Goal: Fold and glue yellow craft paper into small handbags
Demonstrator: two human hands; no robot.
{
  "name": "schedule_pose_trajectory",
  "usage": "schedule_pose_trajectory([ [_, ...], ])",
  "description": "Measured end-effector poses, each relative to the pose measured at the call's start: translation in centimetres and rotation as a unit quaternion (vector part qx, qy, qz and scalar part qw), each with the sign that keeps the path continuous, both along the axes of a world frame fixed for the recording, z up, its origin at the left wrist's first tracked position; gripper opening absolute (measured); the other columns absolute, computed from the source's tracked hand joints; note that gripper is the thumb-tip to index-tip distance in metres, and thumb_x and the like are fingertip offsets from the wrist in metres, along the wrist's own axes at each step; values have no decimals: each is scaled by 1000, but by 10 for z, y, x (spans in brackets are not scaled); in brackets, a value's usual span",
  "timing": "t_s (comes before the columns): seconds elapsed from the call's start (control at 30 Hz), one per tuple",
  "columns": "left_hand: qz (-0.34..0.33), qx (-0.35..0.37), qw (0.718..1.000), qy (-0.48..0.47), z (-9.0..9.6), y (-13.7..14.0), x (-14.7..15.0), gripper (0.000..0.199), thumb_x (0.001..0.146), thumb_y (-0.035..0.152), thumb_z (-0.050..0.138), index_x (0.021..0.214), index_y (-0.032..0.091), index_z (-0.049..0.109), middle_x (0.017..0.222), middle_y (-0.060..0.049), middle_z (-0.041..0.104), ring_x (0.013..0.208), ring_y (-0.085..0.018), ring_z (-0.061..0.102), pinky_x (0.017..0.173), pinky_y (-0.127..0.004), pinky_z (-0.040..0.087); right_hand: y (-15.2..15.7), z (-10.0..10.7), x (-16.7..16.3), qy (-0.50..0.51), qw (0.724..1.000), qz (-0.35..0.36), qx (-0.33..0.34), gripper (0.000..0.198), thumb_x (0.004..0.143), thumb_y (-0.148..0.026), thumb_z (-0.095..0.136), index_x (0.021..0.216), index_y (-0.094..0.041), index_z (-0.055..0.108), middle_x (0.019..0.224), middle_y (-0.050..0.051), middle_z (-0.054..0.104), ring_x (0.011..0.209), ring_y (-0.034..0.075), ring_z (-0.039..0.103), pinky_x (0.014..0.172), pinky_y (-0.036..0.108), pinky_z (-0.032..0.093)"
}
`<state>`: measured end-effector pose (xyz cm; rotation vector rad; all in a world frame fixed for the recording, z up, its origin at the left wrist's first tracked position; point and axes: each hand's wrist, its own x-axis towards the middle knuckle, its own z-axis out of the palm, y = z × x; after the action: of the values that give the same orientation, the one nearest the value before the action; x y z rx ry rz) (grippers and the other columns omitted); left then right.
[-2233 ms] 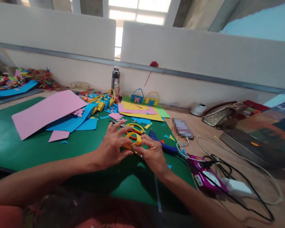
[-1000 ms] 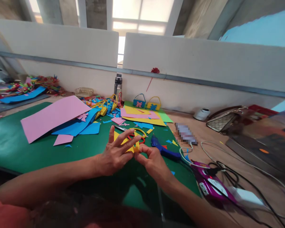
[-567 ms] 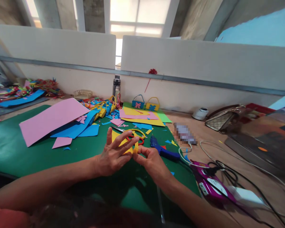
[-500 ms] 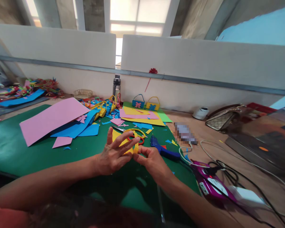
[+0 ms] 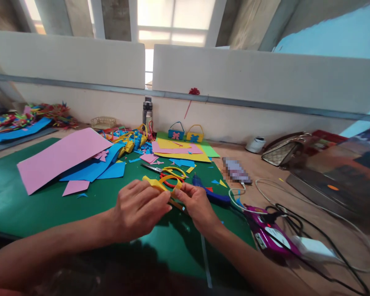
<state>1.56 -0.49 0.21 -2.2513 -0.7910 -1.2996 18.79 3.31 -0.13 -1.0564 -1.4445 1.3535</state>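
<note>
A small yellow craft bag [image 5: 152,182] with a looped strip handle [image 5: 169,177] is between my hands above the green mat. My left hand [image 5: 142,209] has its fingers curled around the bag's body, hiding most of it. With thumb and forefinger, my right hand [image 5: 197,203] pinches the lower right end of the strip. Just beyond my fingers lie scissors [image 5: 175,172] with yellow and red handles. A blue glue gun [image 5: 214,196] rests right of them, its front part near my right hand.
Pink sheet [image 5: 64,158] and blue sheets [image 5: 111,170] lie left on the green mat [image 5: 24,205]. Two finished-looking little bags [image 5: 195,136] stand at the back. On the right are a phone [image 5: 237,170], a purple power strip [image 5: 269,234] with cables, and a handbag [image 5: 285,152].
My left hand's spread fingers have closed around the yellow bag, which has tilted. My right hand keeps its pinch on the strip. The view has shifted slightly to the right.
</note>
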Motion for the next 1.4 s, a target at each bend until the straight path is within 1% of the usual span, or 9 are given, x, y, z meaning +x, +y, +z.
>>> schedule_pose_trajectory([
  [0.07,-29,-186,981,-53,-3,-3,4,28,79,19,53,107,18,52,58,2,61,48,-9,52,49,-20,39,0,-1,0,-6,1000,8,4,29,65,-42,66,72,-15,62,69,2,61,67,15,55,64,28,44],
  [0.13,-44,-370,923,-94,-7,-1,9,34,80,18,49,114,17,48,53,4,58,41,-8,47,42,-18,35,-1,-2,-1,-19,1000,14,11,28,67,-41,65,74,-15,62,71,2,62,70,17,56,66,29,44],
  [0.2,-62,-479,865,-137,-11,2,14,36,80,18,47,115,17,46,58,3,59,41,-8,48,41,-18,35,-3,-2,-1,-37,999,19,27,25,69,-40,63,73,-16,62,73,2,62,74,18,56,68,29,44],
  [0.3,-90,-539,814,-195,-13,9,17,25,80,19,45,104,15,50,63,1,58,43,-8,50,42,-19,37,-5,-2,-2,-69,995,29,68,21,71,-37,60,71,-17,62,75,2,62,79,19,55,76,31,42],
  [0.43,-115,-564,781,-240,-16,15,16,10,78,23,50,81,15,55,61,1,55,46,-9,52,44,-20,40,-6,-4,-4,-96,990,25,96,19,73,-35,58,69,-17,62,76,2,62,80,19,54,80,33,40],
  [0.7,-102,-522,814,-232,-21,18,16,12,74,18,55,66,12,61,57,-1,57,50,-9,49,49,-21,37,-5,-11,-5,-38,999,16,-10,24,65,-38,67,70,-16,64,76,4,66,73,18,57,70,30,44],
  [0.9,-96,-481,844,-215,-19,17,16,12,69,8,53,66,10,65,60,-2,63,55,-10,52,52,-20,37,-9,-7,-7,49,996,29,-74,31,55,-36,75,78,-17,68,77,4,69,81,21,61,80,34,44],
  [1.13,-94,-463,860,-195,-19,15,17,12,70,10,53,64,10,63,57,-1,61,53,-10,50,51,-20,36,-11,-2,-5,61,995,28,-74,23,51,-31,78,66,-19,66,79,3,70,84,23,62,86,37,42],
  [1.4,-84,-424,887,-163,-25,14,18,14,71,9,52,63,11,63,57,-1,61,52,-9,51,53,-19,37,-8,-2,-7,141,984,3,-105,20,51,-28,78,63,-17,66,61,-1,67,55,11,58,62,24,45],
])
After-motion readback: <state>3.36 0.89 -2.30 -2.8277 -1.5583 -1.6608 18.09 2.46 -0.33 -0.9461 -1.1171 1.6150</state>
